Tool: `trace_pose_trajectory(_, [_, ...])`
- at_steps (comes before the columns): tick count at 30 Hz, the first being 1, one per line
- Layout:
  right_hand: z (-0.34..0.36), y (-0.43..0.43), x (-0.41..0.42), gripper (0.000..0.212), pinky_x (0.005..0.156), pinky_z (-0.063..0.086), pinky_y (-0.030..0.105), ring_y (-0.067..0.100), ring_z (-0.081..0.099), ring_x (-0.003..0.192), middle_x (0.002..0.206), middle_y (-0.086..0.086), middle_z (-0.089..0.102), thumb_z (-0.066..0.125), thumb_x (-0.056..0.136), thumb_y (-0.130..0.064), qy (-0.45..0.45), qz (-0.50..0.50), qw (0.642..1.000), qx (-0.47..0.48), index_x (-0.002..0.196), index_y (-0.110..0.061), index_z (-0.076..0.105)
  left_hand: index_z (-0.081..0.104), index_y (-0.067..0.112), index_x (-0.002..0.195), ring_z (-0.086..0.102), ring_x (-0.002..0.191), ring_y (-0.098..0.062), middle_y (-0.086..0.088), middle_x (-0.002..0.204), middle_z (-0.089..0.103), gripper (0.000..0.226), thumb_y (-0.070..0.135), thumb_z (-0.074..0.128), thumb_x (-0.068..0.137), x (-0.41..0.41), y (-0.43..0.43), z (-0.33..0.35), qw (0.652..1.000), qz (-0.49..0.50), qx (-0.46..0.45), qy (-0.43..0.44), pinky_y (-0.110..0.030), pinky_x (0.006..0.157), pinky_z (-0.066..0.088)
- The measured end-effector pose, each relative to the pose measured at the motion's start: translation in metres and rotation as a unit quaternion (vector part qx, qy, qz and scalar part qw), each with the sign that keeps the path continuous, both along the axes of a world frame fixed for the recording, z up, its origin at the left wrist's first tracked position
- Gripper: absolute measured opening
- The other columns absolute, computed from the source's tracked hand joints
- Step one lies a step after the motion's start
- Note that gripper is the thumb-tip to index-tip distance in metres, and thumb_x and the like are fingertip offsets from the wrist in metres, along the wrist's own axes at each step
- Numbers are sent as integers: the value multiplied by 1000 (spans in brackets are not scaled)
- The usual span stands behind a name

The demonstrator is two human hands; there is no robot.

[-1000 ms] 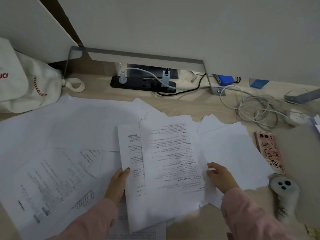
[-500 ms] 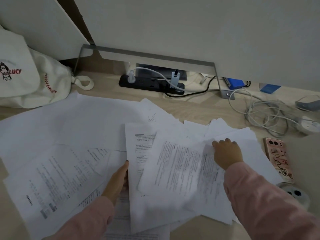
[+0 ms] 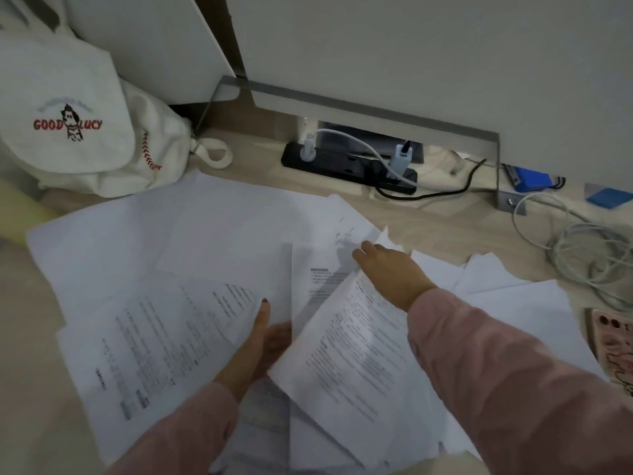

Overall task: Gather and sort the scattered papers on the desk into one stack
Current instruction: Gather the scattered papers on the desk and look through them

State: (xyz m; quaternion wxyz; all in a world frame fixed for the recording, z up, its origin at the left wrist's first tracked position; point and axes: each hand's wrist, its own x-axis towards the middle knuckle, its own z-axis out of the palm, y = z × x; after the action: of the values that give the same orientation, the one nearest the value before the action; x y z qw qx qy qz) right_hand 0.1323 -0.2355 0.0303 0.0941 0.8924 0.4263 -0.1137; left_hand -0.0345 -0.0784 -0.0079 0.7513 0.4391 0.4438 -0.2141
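Many white papers lie scattered and overlapping on the wooden desk. A printed sheet lies tilted on top in the middle, over a gathered bundle. My left hand grips that bundle's left edge, thumb on top. More printed pages lie to its left and blank sheets behind them. My right hand reaches forward, palm down, with its fingertips on a far sheet. Other loose sheets lie under my right sleeve.
A white tote bag sits at the back left, touching the papers. A black power strip lies under a metal stand. Tangled white cables and a pink-cased phone are on the right.
My right hand has left the right-side sheets and moved forward and left to the far sheet. The top printed sheet has tilted. My left hand keeps its grip on the bundle.
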Motion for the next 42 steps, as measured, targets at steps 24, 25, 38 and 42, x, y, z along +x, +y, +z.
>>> trace_pose_trajectory(24, [-27,-51,-72,57,98,39,38,25,50,102,119,17,54,60,86,-12,369,-595,626,343,136,-4,34,62,23,99,64,90,-21,-4,99,68,37,13,59,64,-7,-8,8,989,63,88,-102,-36,79,52])
trace_pose_trajectory(25, [-29,-50,-73,56,97,39,38,26,50,104,121,18,53,60,87,-12,376,-595,629,331,136,-3,35,64,22,96,66,88,-19,-4,101,68,37,15,60,61,-9,-9,8,990,74,75,-99,-33,78,53])
trace_pose_trajectory(38, [-19,-5,-83,29,87,39,25,22,54,105,119,10,55,51,91,-18,261,-404,838,260,119,-12,57,53,27,115,57,88,2,17,96,61,30,8,51,92,-78,12,29,965,127,182,-139,-22,86,44])
trace_pose_trajectory(42, [-18,54,-89,35,95,38,28,25,50,116,130,10,48,52,91,-22,236,-275,900,242,124,-11,52,59,19,117,64,98,-17,4,104,67,29,8,54,91,-130,46,32,953,210,194,-101,-35,95,45])
